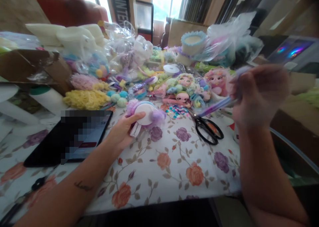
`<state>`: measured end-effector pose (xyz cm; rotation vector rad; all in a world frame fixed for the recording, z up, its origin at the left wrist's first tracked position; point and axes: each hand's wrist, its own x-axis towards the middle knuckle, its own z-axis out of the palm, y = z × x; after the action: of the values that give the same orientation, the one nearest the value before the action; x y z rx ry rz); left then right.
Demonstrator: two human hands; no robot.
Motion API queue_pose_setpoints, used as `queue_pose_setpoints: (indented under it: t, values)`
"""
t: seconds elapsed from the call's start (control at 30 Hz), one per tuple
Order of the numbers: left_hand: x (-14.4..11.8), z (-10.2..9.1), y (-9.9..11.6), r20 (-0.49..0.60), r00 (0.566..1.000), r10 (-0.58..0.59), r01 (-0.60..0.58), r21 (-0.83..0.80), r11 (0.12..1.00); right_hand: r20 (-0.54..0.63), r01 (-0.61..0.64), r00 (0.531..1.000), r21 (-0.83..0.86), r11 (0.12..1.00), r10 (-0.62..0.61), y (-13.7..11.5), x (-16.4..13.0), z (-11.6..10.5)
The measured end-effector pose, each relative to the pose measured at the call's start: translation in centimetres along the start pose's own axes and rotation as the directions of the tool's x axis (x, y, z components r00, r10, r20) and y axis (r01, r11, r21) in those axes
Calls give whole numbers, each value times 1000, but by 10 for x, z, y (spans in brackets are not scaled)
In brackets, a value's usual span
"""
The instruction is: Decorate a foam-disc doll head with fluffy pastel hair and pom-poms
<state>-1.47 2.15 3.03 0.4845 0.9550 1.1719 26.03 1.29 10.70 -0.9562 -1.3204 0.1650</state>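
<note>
black scissors (208,129) on floral tablecloth (164,167), dark tablet (72,137), yellow pom-poms (86,99), doll faces (185,87), white ribbon spool (171,69)

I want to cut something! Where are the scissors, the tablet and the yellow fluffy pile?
scissors (208,129): head view, on the black handle loops.
tablet (50,150): head view, on the dark lower left part of the screen.
yellow fluffy pile (86,99): head view, on the middle of the fluff.

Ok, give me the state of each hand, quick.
Left hand: closed on the round white piece with purple fluff, resting on the table.
Right hand: raised, blurred, fingers closed on a purple stick-like item.
</note>
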Motion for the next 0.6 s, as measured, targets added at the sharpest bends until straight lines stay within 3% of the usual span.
queue_pose_setpoints:
  t: [0.17,0.27,0.3,0.33,0.4,0.43,0.47,0.6]
  values:
    - [0,-1,0,19,1000,20,-21,18,1000,6,145,989,18,989,-145,-11,51,-3]
    - [0,-3,0,28,999,30,-31,33,999,190,52,980,11,999,-53,-25,48,8]
    - [0,-3,0,29,999,33,-34,34,999,310,-5,951,-2,1000,5,-28,38,14]
    - [0,-4,0,30,999,34,-35,31,999,458,-70,887,-11,997,67,-28,23,21]
    - [1,-5,-1,32,999,29,-30,28,999,752,-164,642,-53,985,147,-25,-13,36]
    - [1,-5,-2,39,999,28,-29,28,999,829,-209,522,-105,972,201,-21,-33,44]
    - [1,-5,-3,46,998,33,-34,25,999,857,-207,464,-144,968,226,-16,-51,51]
    - [0,-3,-6,79,993,90,-93,36,995,858,-52,499,-109,993,121,1,-93,68]
